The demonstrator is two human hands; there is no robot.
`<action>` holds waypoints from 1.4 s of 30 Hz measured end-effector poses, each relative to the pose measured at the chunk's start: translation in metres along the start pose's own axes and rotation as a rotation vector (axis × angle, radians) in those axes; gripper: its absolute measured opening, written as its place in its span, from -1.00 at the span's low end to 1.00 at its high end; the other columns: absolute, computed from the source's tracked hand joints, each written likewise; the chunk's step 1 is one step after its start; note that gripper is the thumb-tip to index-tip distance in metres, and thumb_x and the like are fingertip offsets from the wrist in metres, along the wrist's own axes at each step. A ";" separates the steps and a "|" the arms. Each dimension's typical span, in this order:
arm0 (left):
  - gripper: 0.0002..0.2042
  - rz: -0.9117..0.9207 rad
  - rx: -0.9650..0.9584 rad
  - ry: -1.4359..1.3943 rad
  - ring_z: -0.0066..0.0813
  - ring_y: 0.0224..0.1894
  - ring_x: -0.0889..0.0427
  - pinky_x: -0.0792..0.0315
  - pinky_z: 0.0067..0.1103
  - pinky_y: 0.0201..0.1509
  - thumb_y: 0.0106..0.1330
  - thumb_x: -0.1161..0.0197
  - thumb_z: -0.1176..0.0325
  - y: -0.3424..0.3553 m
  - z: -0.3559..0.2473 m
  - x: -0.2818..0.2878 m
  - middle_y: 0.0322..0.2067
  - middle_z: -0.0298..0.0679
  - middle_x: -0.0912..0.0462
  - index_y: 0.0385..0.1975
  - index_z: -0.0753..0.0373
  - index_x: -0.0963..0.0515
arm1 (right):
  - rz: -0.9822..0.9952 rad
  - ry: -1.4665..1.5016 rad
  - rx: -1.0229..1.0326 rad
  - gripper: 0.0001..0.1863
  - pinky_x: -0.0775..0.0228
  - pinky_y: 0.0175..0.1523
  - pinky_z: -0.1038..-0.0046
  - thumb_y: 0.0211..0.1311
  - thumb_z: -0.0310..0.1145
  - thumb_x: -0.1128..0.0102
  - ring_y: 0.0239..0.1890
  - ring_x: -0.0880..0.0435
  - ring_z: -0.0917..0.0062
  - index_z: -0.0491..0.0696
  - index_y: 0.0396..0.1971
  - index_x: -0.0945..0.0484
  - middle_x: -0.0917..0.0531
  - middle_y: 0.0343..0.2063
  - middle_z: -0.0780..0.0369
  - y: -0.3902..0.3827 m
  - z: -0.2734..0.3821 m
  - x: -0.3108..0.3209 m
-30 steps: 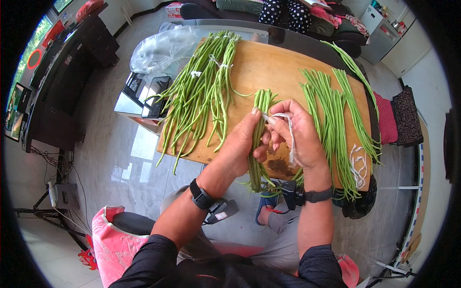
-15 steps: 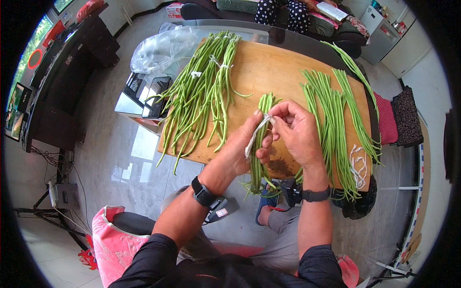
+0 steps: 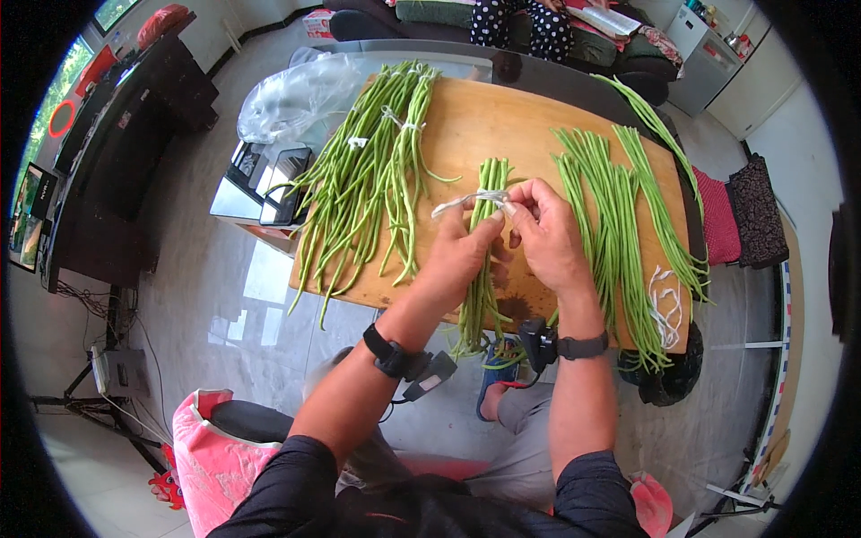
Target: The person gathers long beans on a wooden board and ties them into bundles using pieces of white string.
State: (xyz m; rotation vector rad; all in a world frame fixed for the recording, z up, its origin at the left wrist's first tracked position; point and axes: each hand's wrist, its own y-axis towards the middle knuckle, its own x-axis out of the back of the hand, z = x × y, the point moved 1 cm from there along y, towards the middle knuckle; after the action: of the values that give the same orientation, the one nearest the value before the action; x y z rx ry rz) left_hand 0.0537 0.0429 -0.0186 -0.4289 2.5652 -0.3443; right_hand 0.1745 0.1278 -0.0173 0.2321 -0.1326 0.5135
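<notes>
A small bundle of green long beans (image 3: 491, 170) is held over the near edge of the wooden board, its lower ends hanging past it. A white string (image 3: 492, 195) goes across the bundle near its top, and one loose end sticks out to the left. My left hand (image 3: 464, 255) is closed around the beans, its thumb pressing on them just below the string. At the bundle's right side, my right hand (image 3: 549, 235) pinches the string between thumb and fingertips.
On the wooden board (image 3: 466, 117), tied long beans (image 3: 359, 179) lie to the left and loose long beans (image 3: 619, 215) to the right. Spare white strings (image 3: 665, 309) are at the right corner. A clear plastic bag (image 3: 291, 99) sits back left. Another person (image 3: 520, 27) sits beyond the table.
The string, which hung down along the bundle, now lies across it with an end pointing left. My left hand has shifted, its thumb now lower on the beans.
</notes>
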 end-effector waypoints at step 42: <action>-0.83 -0.195 -0.457 0.912 -0.30 -0.37 -0.70 -0.52 -0.41 -0.26 0.29 -0.32 0.38 0.057 0.019 0.040 -0.44 -0.06 -0.71 -0.27 0.37 -0.62 | 0.155 0.262 -0.172 -0.93 -0.49 -0.20 0.58 0.35 -0.55 -0.15 -0.32 -0.53 0.71 -0.06 -0.26 -0.58 -0.59 -0.34 0.38 0.018 -0.054 -0.013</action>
State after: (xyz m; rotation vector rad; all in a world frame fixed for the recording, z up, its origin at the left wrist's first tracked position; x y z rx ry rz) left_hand 0.0173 0.0780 -0.0704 -0.8411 3.5182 0.0136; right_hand 0.1582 0.1509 -0.0686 -0.0151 0.0617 0.6782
